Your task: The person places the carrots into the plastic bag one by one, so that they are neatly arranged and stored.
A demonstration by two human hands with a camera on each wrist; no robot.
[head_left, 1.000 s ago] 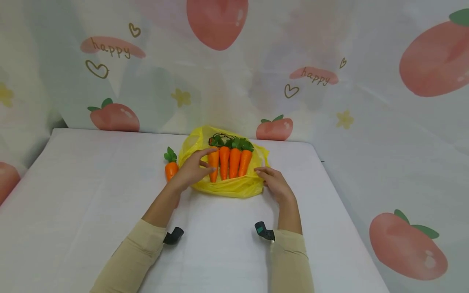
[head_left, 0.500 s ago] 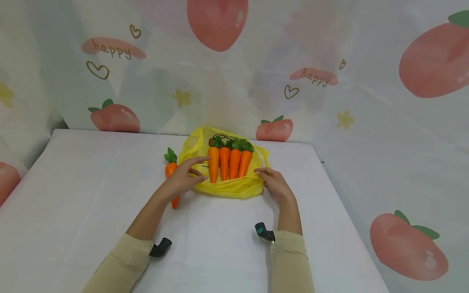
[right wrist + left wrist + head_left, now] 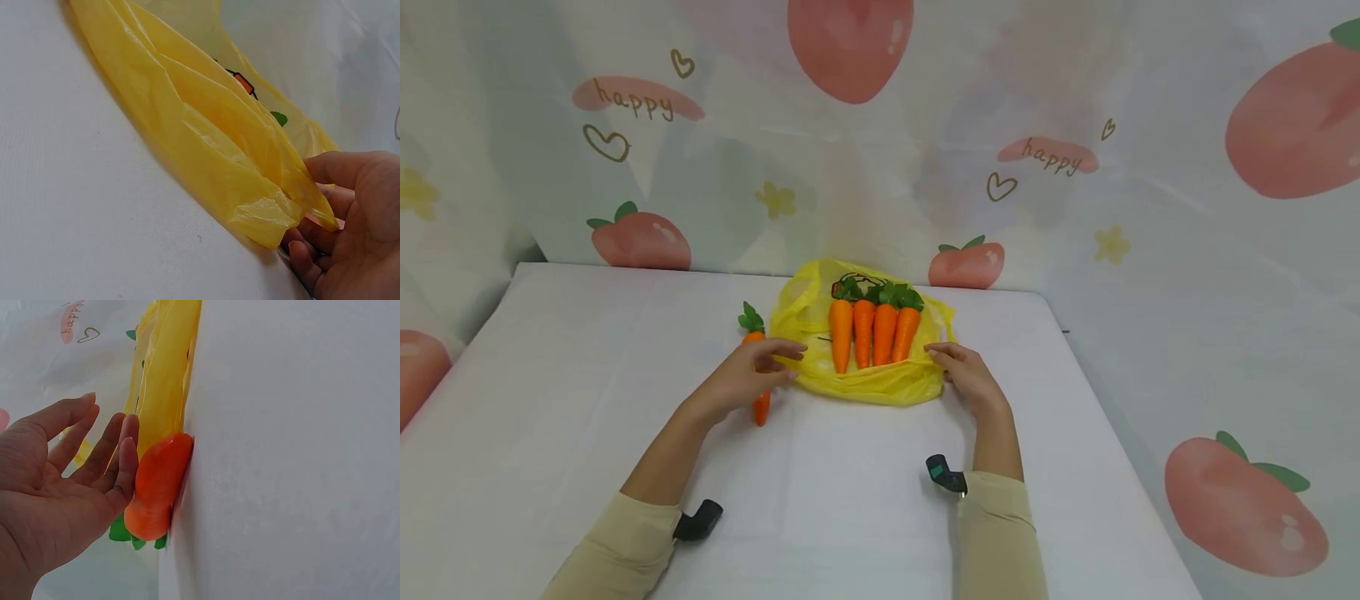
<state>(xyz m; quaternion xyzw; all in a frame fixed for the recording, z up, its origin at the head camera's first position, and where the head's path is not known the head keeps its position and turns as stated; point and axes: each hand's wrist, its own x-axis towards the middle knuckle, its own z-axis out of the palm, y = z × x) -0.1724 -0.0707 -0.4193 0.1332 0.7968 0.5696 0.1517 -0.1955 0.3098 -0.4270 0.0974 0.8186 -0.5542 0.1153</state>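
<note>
Several orange carrots (image 3: 862,333) with green tops lie side by side in the spread mouth of a yellow plastic bag (image 3: 880,387). Left of the bag lies one more carrot (image 3: 762,408), partly hidden in the head view by my left hand (image 3: 741,375). That hand has nothing in its grasp; its fingers are spread and gently bent, and in the left wrist view its lower fingers overlap the loose carrot (image 3: 164,478). My right hand (image 3: 973,379) pinches the bag's right front edge; the right wrist view shows the yellow plastic (image 3: 187,125) between its fingers.
All of this rests on a white-covered table (image 3: 850,508). Behind it hangs a pale printed backdrop (image 3: 865,175) with peach-like fruit and hearts. Small black devices (image 3: 698,521) are strapped at both sleeve cuffs.
My left hand has drawn away from the leftmost carrot in the bag, moving left and nearer to me, over the loose carrot. The right hand has stayed at the bag's edge.
</note>
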